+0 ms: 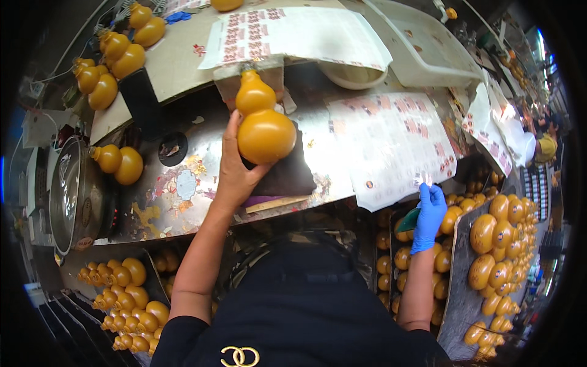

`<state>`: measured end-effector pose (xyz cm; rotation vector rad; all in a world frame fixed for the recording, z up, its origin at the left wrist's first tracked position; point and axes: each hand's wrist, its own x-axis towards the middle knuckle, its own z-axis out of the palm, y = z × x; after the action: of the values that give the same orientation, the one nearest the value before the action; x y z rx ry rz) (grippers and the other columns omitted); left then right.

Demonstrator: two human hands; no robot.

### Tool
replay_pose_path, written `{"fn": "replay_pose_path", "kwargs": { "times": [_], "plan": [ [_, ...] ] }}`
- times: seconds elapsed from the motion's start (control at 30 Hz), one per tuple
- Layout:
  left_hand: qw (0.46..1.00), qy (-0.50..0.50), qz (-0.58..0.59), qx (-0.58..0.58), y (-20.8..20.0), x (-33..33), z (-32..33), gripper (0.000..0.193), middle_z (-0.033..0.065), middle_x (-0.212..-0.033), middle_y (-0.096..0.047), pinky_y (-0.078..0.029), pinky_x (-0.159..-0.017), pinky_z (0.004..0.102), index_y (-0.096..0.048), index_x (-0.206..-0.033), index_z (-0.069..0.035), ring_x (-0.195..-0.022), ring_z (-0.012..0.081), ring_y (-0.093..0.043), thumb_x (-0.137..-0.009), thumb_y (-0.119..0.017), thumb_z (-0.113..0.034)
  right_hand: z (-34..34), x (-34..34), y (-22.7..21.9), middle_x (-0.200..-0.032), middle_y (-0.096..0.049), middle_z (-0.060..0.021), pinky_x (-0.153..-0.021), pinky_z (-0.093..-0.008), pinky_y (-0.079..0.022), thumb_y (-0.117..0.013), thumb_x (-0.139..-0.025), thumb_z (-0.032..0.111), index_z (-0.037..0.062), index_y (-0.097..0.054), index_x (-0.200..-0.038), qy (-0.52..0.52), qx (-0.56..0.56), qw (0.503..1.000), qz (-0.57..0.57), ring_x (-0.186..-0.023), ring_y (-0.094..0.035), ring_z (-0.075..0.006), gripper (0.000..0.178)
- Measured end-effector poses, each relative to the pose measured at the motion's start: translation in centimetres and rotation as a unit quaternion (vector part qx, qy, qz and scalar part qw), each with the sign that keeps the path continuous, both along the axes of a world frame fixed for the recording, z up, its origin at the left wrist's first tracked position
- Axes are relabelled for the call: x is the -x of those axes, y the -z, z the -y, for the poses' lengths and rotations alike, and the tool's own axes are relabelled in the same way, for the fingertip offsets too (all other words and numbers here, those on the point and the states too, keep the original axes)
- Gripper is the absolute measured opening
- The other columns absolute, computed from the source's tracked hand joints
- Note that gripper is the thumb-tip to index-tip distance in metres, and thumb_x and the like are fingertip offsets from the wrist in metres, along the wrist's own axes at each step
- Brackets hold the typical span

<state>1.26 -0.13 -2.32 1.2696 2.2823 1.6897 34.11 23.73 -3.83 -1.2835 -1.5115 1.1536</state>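
My bare left hand is wrapped round the lower bulb of a glossy amber gourd-shaped bottle. The bottle is held over a dark pad on the metal worktop, its narrow neck pointing away from me. My right hand, in a blue glove, pinches a small printed decal at its fingertips. Against that palm sits a flat green piece, perhaps a scraper. Just beyond the right fingertips lies a large white sheet of printed decals on the worktop.
Another decal sheet lies at the back, beside a pale plastic tub. A metal basin stands left, near a lone gourd bottle. Boards with rows of gourd bottles flank me, left and right. A dark upright block stands back left.
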Motion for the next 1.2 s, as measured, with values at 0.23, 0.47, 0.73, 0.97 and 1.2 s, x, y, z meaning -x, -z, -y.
{"fn": "replay_pose_path", "kwargs": {
  "times": [0.23,0.47,0.73,0.97,1.2],
  "plan": [
    [0.995,-0.042,-0.064,0.068,-1.4,-0.4,-0.1,0.095,0.0146,-0.129,-0.047,-0.038,-0.102,0.0385,-0.029,-0.145,-0.011,-0.122,0.0314,-0.047,-0.066,-0.083,-0.012,0.1,12.1,-8.7,-0.076,-0.06,0.002,-0.066,-0.0201,-0.043,-0.069,-0.083,0.01,-0.0012,-0.065,-0.086,-0.363,-0.017,0.926,0.102,-0.071,-0.052,-0.0043,0.013],
    [0.998,-0.044,-0.04,0.019,-1.5,-0.4,-0.2,0.095,0.0162,-0.129,-0.046,-0.039,-0.1,0.0418,-0.031,-0.145,-0.012,-0.12,0.0365,-0.046,-0.065,-0.083,-0.015,2.1,20.0,-10.6,-0.079,-0.063,0.0009,-0.066,-0.0205,-0.045,-0.071,-0.083,0.015,0.0018,-0.066,-0.091,-0.541,0.006,0.839,0.058,-0.072,-0.054,-0.0037,0.016],
    [0.999,-0.025,-0.011,0.036,-0.5,0.3,0.0,0.101,0.0168,-0.14,-0.042,-0.038,-0.104,0.0373,-0.023,-0.147,-0.009,-0.127,0.0308,-0.045,-0.067,-0.083,-0.014,3.3,23.6,-12.8,-0.076,-0.063,-0.0021,-0.071,-0.024,-0.047,-0.072,-0.082,0.019,0.001,-0.066,-0.09,-0.676,0.056,0.732,0.066,-0.072,-0.056,-0.0075,0.02],
    [0.991,0.041,0.108,0.061,-0.9,0.8,0.9,0.11,0.0177,-0.145,-0.035,-0.03,-0.109,0.0372,-0.014,-0.15,-0.009,-0.134,0.0291,-0.037,-0.065,-0.083,-0.019,3.8,27.7,-11.7,-0.078,-0.063,-0.0009,-0.075,-0.0244,-0.046,-0.074,-0.08,0.017,0.0008,-0.066,-0.088,-0.711,-0.073,0.681,0.16,-0.075,-0.054,-0.0078,0.021],
    [0.919,0.114,0.37,-0.067,-2.7,1.0,0.6,0.083,0.0156,-0.149,-0.028,-0.027,-0.11,0.0353,-0.015,-0.149,-0.004,-0.135,0.0251,-0.033,-0.086,-0.065,-0.024,3.6,27.0,-9.2,-0.07,-0.049,0.005,-0.062,-0.0179,-0.038,-0.075,-0.079,0.023,0.0043,-0.057,-0.111,-0.651,-0.079,0.752,0.063,-0.065,-0.043,-0.0018,0.041]
  ]
}}
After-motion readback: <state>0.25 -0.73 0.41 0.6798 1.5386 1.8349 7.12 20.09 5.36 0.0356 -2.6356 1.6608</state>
